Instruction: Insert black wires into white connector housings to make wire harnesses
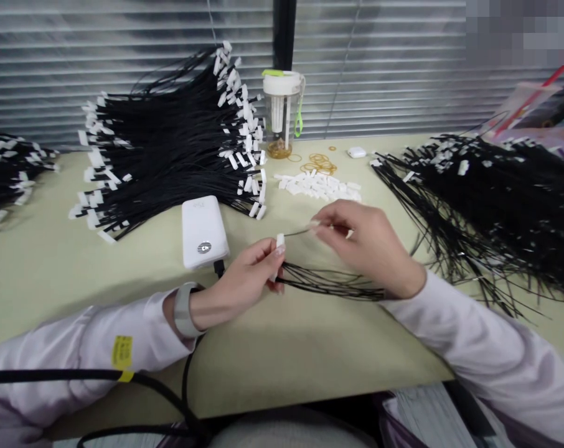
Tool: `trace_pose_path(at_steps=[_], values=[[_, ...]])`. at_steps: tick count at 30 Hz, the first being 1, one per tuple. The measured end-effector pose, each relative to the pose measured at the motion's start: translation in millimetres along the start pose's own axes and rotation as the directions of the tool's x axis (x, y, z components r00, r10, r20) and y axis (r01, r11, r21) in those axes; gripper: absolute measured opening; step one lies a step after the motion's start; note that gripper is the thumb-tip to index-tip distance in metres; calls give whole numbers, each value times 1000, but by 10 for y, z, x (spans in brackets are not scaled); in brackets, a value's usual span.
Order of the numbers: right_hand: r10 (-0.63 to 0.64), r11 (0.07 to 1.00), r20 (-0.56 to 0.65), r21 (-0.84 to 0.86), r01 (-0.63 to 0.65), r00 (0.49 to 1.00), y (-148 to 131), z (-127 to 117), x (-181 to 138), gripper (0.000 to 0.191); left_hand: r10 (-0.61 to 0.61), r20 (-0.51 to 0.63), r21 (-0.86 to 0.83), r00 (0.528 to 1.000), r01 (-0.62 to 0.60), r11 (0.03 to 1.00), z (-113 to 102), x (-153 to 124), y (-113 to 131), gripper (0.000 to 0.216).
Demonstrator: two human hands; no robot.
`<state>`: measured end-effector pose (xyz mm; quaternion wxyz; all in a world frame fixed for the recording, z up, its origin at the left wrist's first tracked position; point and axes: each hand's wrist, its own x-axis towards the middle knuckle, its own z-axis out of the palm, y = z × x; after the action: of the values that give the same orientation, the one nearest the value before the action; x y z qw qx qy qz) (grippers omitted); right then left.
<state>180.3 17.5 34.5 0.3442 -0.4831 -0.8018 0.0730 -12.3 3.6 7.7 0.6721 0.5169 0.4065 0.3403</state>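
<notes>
My left hand point(249, 277) pinches a small white cap point(280, 240) between thumb and fingers and also grips a thin bundle of black cords point(329, 283) lying across the table. My right hand point(363, 239) pinches one black cord's tip point(297, 233) right beside that cap. A heap of loose white caps point(317, 185) lies just beyond my hands.
A big stack of capped black cords point(170, 146) lies at the back left, and uncapped cords point(492, 199) are piled at the right. A white power bank point(202, 230), a clear bottle point(282, 112), rubber bands point(318, 163) and a small white case point(357, 151) are on the table. A third cord pile point(4, 171) is at far left.
</notes>
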Motion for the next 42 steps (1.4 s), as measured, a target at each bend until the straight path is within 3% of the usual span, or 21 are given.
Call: trace_pose_path(at_steps=[2, 4, 5, 7, 8, 9, 10, 13, 14, 18, 22, 25, 31, 34, 36, 38, 40, 42], values=[[111, 992, 50, -67, -108, 993, 174, -138, 59, 22, 31, -71, -101, 997, -38, 994, -9, 21, -9, 19], [160, 985, 253, -98, -139, 954, 345, -280, 93, 36, 43, -124, -181, 991, -65, 981, -15, 34, -9, 18], [159, 987, 407, -91, -133, 900, 405, -340, 97, 40, 42, -137, -206, 990, -70, 976, -17, 38, -4, 17], [106, 993, 671, -37, -109, 734, 433, -415, 85, 42, 35, -146, -229, 989, -68, 971, -15, 41, 7, 17], [64, 996, 748, -3, -93, 661, 398, -424, 72, 42, 27, -146, -229, 989, -61, 972, -13, 41, 11, 17], [26, 997, 778, 26, -73, 628, 336, -411, 55, 41, 20, -144, -221, 989, -52, 974, -11, 42, 13, 17], [-9, 998, 764, 51, -47, 645, 254, -377, 37, 39, 15, -139, -208, 990, -44, 977, -9, 42, 12, 18], [-85, 996, 529, 65, 59, 844, -16, -183, -15, 29, 28, -100, -150, 995, -42, 988, -9, 40, -7, 20], [-105, 994, 449, 67, 84, 887, -86, -107, -29, 25, 36, -85, -127, 996, -47, 991, -10, 38, -15, 21], [-97, 991, 322, 118, 61, 942, -202, 105, -66, 17, 57, -55, -44, 997, -59, 997, -11, 29, -37, 22], [-26, 981, 348, 189, -43, 937, -182, 115, -78, 20, 59, -20, 2, 998, -59, 998, -2, 25, -31, 23], [-17, 983, 363, 177, -51, 931, -177, 84, -75, 23, 39, 3, 38, 999, -39, 998, 3, 21, -11, 23], [-120, 980, 425, -96, 176, 897, -118, -56, -45, 18, -4, 7, 98, 1000, 3, 995, -2, 22, 18, 23], [-53, 940, 390, -290, 177, 919, 20, -265, -30, 17, -12, 0, 58, 1000, 12, 998, -7, 27, 14, 24], [71, 925, 228, -379, 21, 971, 128, -424, -15, 19, -22, 1, 34, 1000, 22, 999, -9, 29, 13, 24], [184, 900, -35, -396, -183, 982, 223, -557, 9, 22, -26, -11, 11, 1000, 26, 1000, -6, 29, 17, 23], [211, 921, -346, -244, -304, 914, 300, -646, 50, 20, -29, -30, -7, 999, 29, 1000, 0, 27, 24, 22], [250, 965, -582, 80, -252, 774, 359, -694, 105, 20, -32, -37, -13, 999, 31, 999, 5, 26, 29, 22]])
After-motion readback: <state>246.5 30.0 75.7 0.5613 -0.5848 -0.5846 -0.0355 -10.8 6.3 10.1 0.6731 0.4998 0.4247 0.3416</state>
